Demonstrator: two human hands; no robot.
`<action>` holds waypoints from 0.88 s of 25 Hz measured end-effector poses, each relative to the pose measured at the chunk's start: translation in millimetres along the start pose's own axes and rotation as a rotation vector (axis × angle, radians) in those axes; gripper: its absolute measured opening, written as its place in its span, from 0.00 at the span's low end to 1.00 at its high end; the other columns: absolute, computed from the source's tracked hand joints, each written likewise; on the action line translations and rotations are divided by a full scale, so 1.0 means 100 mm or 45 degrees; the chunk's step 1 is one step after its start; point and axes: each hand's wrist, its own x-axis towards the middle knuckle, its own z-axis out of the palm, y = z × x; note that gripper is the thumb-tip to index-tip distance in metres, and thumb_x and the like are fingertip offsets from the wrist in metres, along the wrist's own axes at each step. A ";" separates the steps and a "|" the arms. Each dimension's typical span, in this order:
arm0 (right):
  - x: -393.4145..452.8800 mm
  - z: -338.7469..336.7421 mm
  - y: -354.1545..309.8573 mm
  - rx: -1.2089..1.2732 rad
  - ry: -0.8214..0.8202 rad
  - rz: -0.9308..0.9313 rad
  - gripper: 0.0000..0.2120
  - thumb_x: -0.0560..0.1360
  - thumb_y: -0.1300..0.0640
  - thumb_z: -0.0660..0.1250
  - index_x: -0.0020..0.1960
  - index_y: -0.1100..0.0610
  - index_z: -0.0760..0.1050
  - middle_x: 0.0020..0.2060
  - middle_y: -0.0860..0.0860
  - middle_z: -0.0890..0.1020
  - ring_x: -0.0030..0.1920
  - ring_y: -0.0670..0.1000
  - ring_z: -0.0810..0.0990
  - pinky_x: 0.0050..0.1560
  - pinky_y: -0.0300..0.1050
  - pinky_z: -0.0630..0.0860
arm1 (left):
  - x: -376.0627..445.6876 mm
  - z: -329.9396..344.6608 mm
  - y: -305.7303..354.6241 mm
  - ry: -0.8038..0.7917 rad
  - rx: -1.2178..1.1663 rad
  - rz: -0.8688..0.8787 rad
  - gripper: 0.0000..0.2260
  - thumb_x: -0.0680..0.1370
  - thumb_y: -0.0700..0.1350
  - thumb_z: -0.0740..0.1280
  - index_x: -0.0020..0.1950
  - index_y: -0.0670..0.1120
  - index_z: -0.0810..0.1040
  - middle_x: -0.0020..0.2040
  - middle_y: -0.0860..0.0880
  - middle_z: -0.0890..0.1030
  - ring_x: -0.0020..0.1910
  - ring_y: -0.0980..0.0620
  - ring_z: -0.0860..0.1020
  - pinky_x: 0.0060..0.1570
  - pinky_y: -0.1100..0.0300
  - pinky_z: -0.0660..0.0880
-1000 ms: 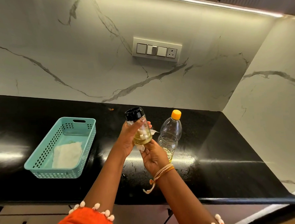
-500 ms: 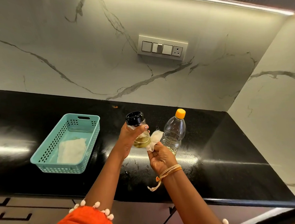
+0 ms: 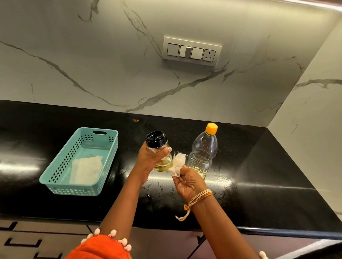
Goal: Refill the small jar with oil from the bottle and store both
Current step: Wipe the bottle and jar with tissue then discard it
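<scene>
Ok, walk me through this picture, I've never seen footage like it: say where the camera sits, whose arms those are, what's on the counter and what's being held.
There is no machine here. The camera is worn on a person's head, looking down at their own arms. The left hand grips a small jar with a black lid and some oil inside. The right hand pinches a white tissue against the jar. On the black counter stand a capped oil bottle and a teal basket holding a white cloth.

The left hand (image 3: 150,159) grips a black-lidded jar (image 3: 160,151) above the black table (image 3: 266,174), and the right hand (image 3: 186,182) pinches a tissue (image 3: 177,164) against it. A capped bottle (image 3: 203,153) stands just right; a teal basket (image 3: 56,173) sits left
</scene>
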 end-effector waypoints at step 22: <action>0.50 -0.33 0.56 -0.325 0.308 -0.230 0.16 0.69 0.80 0.55 0.49 0.70 0.77 0.46 0.63 0.80 0.48 0.63 0.78 0.57 0.64 0.75 | -0.42 -0.30 -0.85 0.047 0.411 -0.053 0.30 0.60 0.31 0.81 0.58 0.41 0.75 0.52 0.48 0.81 0.49 0.61 0.79 0.50 0.71 0.74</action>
